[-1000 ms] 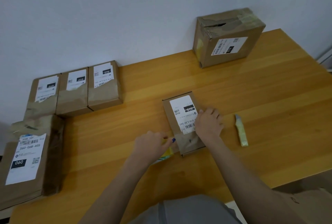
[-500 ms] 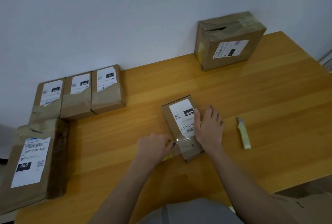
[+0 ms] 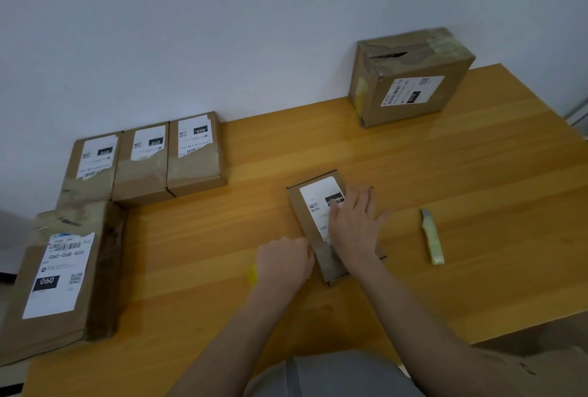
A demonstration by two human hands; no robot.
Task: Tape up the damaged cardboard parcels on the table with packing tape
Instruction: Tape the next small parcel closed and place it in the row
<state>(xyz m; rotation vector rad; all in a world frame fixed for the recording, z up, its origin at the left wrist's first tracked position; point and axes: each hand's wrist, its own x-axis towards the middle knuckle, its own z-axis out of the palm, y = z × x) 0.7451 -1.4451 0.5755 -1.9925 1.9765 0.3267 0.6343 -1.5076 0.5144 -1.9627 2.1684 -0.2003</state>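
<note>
My right hand (image 3: 353,224) lies flat on the parcel (image 3: 310,202) in the middle of the desk (image 3: 445,173), fingers straight and spread over the label, holding nothing, only pressing. My left hand (image 3: 283,261) is curled into a fist against the parcel's near left edge. I take it to be gripping the tape (image 3: 252,274), though only a yellow sliver shows beneath it.

I judge the step to be laying a strip across the near end. To do it well, I keep the right palm firm so the parcel cannot slide, pull the tape taut and low across the cardboard, then smooth it outward to avoid wrinkles.

The cutter (image 3: 432,239) lies well apart on the right, within reach once the right hand frees up. Three small parcels (image 3: 143,162) sit side by side at the back left, a long parcel (image 3: 60,272) just before them, and a box (image 3: 410,78) with a torn top at the back right. Nothing crowds the work, but my right forearm hides the parcel's near right corner.
</note>
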